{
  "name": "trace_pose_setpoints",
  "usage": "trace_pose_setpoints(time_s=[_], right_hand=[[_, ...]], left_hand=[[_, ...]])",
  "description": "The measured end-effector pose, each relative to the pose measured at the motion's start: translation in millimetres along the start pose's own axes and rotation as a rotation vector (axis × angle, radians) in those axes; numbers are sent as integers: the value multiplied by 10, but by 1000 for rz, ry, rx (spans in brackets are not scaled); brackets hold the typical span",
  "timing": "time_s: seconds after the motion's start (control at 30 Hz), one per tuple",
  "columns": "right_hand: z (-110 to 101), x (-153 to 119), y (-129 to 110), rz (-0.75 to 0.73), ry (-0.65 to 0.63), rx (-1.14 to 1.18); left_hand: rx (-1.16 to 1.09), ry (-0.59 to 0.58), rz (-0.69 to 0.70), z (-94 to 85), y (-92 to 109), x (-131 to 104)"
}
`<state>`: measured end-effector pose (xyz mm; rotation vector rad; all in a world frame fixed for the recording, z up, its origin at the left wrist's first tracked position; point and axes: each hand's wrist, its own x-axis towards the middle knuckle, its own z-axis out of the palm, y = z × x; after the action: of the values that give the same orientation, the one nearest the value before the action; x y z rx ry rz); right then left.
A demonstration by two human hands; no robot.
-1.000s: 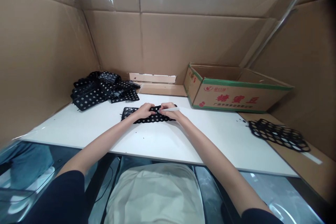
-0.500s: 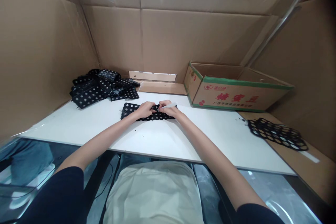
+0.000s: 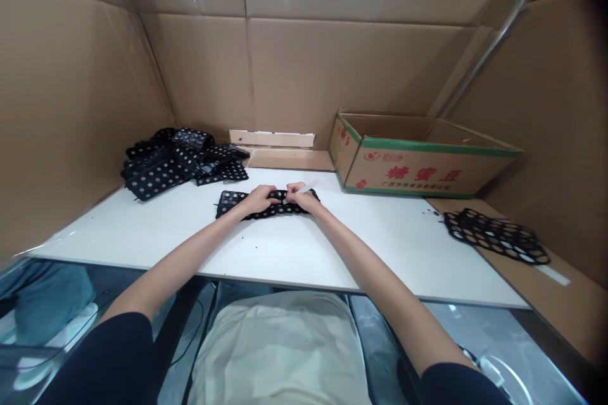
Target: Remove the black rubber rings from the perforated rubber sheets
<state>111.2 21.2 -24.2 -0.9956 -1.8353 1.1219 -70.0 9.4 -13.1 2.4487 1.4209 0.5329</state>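
A strip of black fabric with pale dots point(image 3: 231, 199) lies lengthwise on the white tabletop in front of me. My left hand point(image 3: 260, 199) is closed on the middle of the strip, fingertips pressing the cloth. Just beside it, my right hand point(image 3: 301, 197) grips a slim whitish pen-like tool point(image 3: 310, 186), whose upper end sticks out up and to the right. Its tip points down at the fabric between my hands; my fingers partly hide it, and I cannot tell its exact kind.
At the back left lies a pile of black dotted fabric pieces point(image 3: 178, 161). An open cardboard box with green edges point(image 3: 418, 171) stands at the back right. Black netting with round holes point(image 3: 496, 235) lies on cardboard at the right. Cardboard walls point(image 3: 294, 76) enclose the tabletop point(image 3: 380, 247).
The view has shifted slightly. Both hands stay at the middle of the fabric strip, with only small finger movement; the whitish tool remains in my right hand.
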Motion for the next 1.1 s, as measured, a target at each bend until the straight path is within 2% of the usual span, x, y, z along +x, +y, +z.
trace_pose_setpoints(time_s=[0.1,0.23,0.4,0.5,0.73,1.1], right_hand=[[4,-24,10,37,29,179],[-10,-72,-2,1,80,376],[-53,-120,-88,-46,47,308],[-107,-145,-121,-49,-7,235],[-215,-162,-44,-21,-67,136],[-212,-186,-100,-45,-73,180]], left_hand=[[-12,-40,18,-81,7,15],[32,-136,30,-259,43,3],[40,-218,74,-374,71,-66],[33,-179,93,-343,103,-94],[78,7,-42,-151,119,-62],[-75,32,-38,-104,86,-56]])
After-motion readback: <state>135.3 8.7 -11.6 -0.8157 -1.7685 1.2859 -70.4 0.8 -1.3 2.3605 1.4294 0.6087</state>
